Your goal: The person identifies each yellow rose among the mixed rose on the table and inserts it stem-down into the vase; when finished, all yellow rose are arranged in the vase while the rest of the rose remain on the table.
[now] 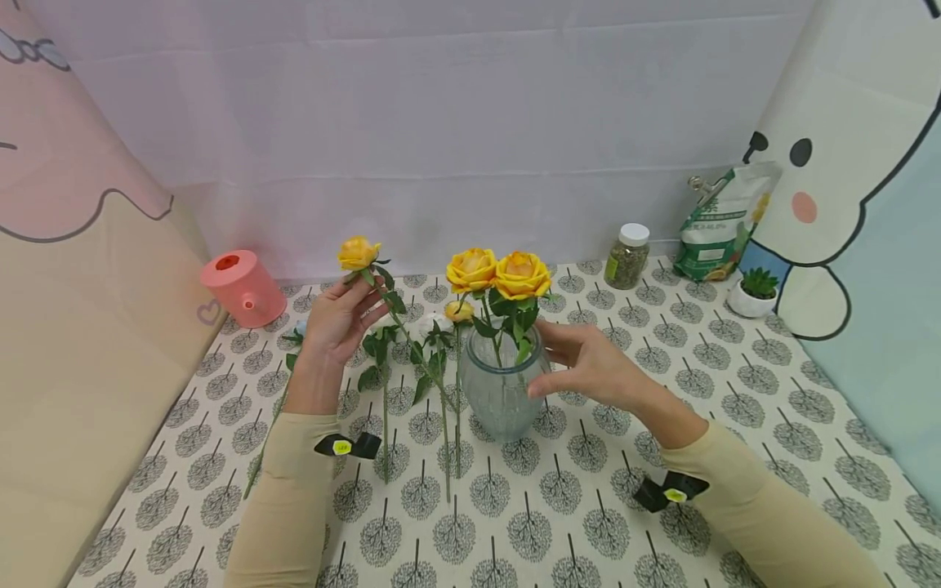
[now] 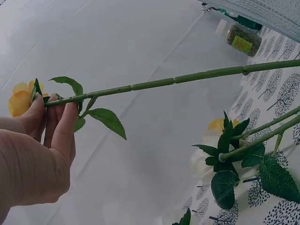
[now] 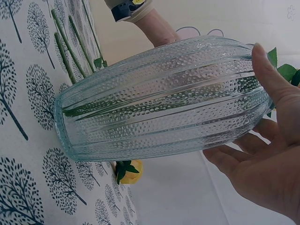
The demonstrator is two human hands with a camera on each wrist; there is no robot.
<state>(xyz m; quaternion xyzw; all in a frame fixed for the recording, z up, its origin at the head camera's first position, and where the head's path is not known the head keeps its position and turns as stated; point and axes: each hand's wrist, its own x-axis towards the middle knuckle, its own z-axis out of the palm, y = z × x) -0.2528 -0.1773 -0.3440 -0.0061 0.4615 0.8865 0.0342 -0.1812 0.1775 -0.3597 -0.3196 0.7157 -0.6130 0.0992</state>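
Rose (image 1: 359, 252) first: you have it up off the table in your left hand (image 1: 336, 322), fingers and thumb pinched on the stem just under the yellow bloom. The bloom sits at about twelve o'clock from that hand, and the stem (image 1: 412, 343) runs away from it toward four or five o'clock, slanting down and inward. So the long axis is tilted, bloom high and to the outside, cut end low and toward the middle. The left wrist view confirms the grip: fingertips (image 2: 70, 110) close on the stem right by the leaves, the rest of it stretching clear away from the palm.

Glass vase (image 1: 504, 384) stands upright at roughly three to four o'clock from your left hand, close by, with two yellow roses (image 1: 500, 273) already in it. Your right hand (image 1: 588, 365) is the nearer one to it, on its three o'clock side, relaxed and open, thumb against the ribbed glass and fingers cupping near the wall; the right wrist view shows the thumb (image 3: 272, 77) lying along the vase.

More stems (image 1: 450, 425) lie flat on the tablecloth (image 1: 559, 523) between your forearms, pointing toward six o'clock.
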